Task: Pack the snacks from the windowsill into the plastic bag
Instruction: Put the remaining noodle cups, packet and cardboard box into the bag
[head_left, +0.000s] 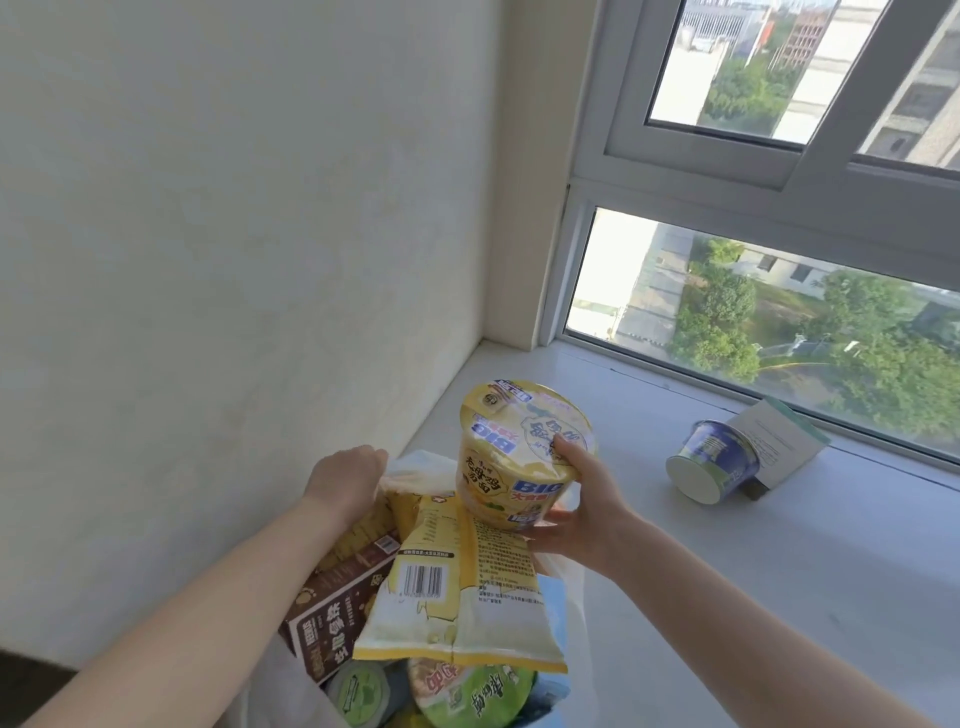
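Note:
My right hand (576, 512) grips a yellow instant noodle cup (511, 449), tilted, just above the open white plastic bag (415, 470). My left hand (348, 478) holds the bag's far rim, pinching the plastic. Inside the bag lie a yellow snack packet (462, 597), a brown box (337, 608), a green-lidded noodle bowl (472, 691) and a small round green-lidded tub (363, 693). On the white windowsill (727, 571) to the right, a blue noodle cup (711, 467) lies on its side against a white and green packet (779, 441).
A pale wall stands to the left, meeting the sill at its far left corner. The window frame and glass run along the sill's far edge. The bag sits at the sill's left end, next to the wall.

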